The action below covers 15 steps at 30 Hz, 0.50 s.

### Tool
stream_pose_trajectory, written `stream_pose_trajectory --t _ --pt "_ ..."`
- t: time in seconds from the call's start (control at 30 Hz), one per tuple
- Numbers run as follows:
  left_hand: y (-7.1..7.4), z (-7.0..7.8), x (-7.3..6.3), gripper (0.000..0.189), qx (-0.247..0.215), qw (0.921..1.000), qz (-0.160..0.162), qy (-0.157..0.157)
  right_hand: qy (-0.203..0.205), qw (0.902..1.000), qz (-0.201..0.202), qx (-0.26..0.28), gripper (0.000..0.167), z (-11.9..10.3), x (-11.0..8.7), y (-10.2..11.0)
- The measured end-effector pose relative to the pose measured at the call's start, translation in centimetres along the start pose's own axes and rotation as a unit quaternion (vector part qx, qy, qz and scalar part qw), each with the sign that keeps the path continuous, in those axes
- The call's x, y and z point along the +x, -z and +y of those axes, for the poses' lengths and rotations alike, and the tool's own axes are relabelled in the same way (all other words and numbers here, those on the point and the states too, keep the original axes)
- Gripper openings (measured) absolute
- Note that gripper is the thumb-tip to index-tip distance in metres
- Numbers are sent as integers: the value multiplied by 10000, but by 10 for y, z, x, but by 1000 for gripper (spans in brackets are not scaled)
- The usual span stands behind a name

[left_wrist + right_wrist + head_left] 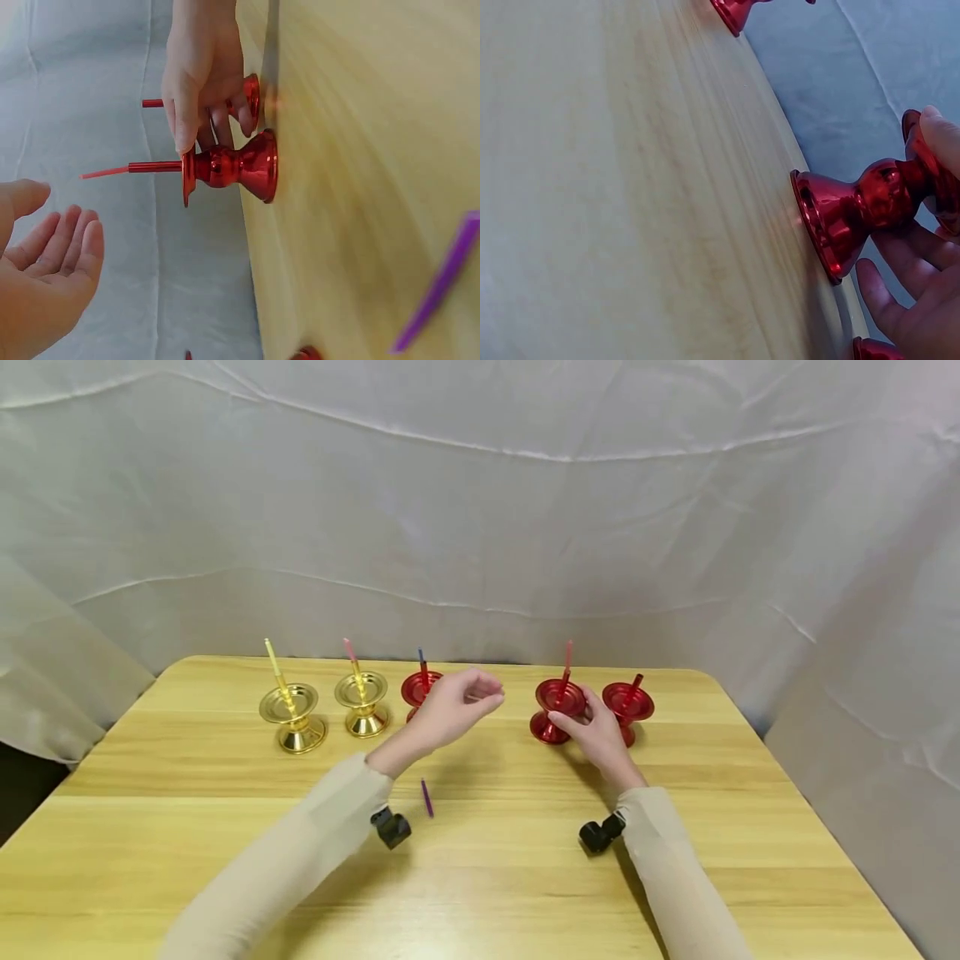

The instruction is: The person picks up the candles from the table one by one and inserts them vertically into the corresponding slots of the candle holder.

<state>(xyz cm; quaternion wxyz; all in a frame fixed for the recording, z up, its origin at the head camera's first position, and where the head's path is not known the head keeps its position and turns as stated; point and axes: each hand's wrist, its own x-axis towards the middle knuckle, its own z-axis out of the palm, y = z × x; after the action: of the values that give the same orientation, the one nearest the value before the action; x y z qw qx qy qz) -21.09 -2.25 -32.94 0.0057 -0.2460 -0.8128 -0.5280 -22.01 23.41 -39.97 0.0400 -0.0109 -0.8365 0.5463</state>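
Observation:
My right hand grips a shiny red candle holder by its dish, thumb on the rim and fingers underneath. A thin pinkish-red candle stands in that holder's tube, leaning a little in the left wrist view. My left hand is raised over the table with loosely bent fingers and nothing in it. Partly behind it stands another red candle holder with a blue candle. A third red candle holder, its tube without a candle, stands just right of my right hand.
Two gold candle holders stand at the back left, one with a yellow candle, the other with a pink candle. On the wooden table, a purple candle lies near my left wrist. A pale curtain hangs behind.

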Motion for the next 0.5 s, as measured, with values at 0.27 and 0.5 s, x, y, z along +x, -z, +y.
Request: stream_pose_trajectory --t 0.27,0.5 --pt "15 -31 -48 16 -663 9948 31 772 -77 10000 -39 -44 81 2 0 2" --pt "25 -55 -74 14 -981 9751 -300 1966 -41 10000 -62 -61 81 2 1 6"
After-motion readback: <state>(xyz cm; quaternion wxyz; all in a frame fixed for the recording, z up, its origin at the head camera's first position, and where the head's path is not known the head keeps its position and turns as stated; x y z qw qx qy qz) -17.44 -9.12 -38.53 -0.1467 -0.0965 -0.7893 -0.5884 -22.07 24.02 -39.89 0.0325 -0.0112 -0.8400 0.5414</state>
